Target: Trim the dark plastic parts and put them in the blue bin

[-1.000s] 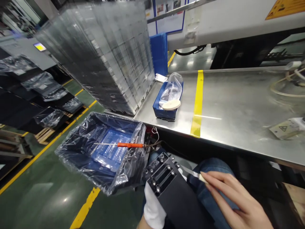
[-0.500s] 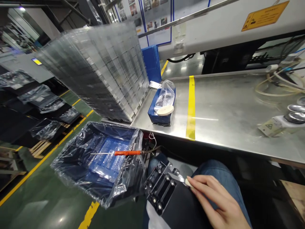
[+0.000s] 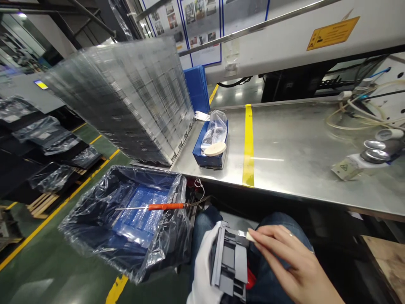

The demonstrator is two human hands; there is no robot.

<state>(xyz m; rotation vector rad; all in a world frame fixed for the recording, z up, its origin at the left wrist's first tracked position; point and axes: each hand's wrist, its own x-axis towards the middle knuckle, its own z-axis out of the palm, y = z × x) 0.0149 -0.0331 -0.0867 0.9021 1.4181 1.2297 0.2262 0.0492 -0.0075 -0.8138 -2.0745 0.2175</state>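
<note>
My left hand [image 3: 202,270], in a white glove, holds a black moulded plastic part [image 3: 230,261] over my lap, its ribbed grey underside turned up. My bare right hand [image 3: 292,264] pinches a small blade with a pale handle [image 3: 247,235], its tip against the part's upper right edge. Something red [image 3: 249,279] shows just below the part. My legs in blue jeans are underneath.
A plastic-lined black bin [image 3: 126,219] with blue trays sits at left, an orange-handled screwdriver [image 3: 158,207] across it. The steel table [image 3: 300,147] carries a tall stack of clear trays [image 3: 126,97], a small blue box [image 3: 211,145], a yellow stripe and a two-button unit [image 3: 370,154].
The black part has been turned over from its studded face to its ribbed underside. My right hand with the blade has moved left onto the part's edge. The view has tilted up.
</note>
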